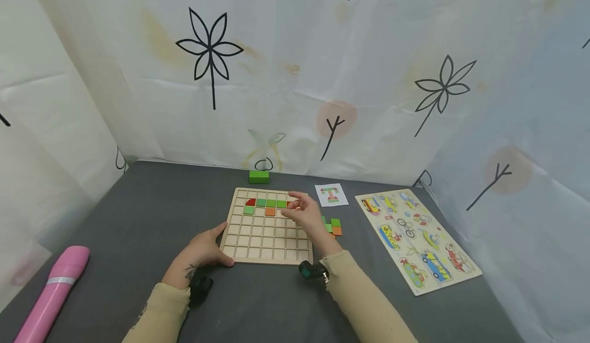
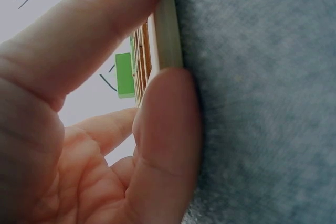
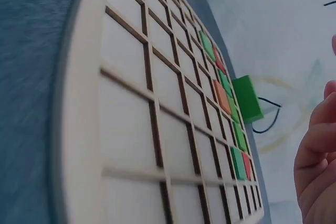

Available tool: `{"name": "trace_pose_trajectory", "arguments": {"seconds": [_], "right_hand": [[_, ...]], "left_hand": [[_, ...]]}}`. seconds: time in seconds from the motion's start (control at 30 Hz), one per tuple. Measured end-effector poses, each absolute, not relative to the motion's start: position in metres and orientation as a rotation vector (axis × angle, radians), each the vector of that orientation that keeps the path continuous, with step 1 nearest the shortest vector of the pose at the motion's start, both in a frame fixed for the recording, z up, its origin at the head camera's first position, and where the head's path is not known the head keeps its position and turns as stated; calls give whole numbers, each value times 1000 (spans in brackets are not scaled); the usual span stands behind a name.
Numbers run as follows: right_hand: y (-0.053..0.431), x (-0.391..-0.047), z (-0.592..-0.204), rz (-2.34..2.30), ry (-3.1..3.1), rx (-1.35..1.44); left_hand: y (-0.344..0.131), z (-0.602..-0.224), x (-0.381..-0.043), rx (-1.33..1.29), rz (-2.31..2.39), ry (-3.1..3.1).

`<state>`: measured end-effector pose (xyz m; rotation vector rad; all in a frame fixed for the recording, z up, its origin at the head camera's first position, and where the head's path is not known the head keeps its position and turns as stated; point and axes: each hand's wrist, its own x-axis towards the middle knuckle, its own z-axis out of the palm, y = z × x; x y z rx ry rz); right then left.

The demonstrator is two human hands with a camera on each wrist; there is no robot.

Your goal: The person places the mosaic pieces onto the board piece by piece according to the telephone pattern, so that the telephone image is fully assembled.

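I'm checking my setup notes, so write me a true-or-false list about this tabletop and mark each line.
1. The left hand touches the grid board. True.
2. Every cell of the grid board is filled. False: many cells are bare.
3. The picture card lies between the grid board and the picture puzzle. True.
4. The picture puzzle lies left of the grid board. False: it lies to the right.
5. The green block sits beyond the grid board's far edge. True.
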<state>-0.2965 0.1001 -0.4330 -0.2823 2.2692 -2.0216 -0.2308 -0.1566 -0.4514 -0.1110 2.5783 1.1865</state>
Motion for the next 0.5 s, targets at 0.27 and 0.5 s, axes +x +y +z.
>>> {"name": "trace_pose_trajectory", "arguments": {"seconds": [0.27, 0.5], "right_hand": [[161, -269, -435, -2129, 2203, -130], [209, -260, -451, -1923, 2419, 63]], "left_hand": [[-157, -450, -230, -108, 1195, 2574], [-157, -448, -229, -97, 1191, 2573]]}}
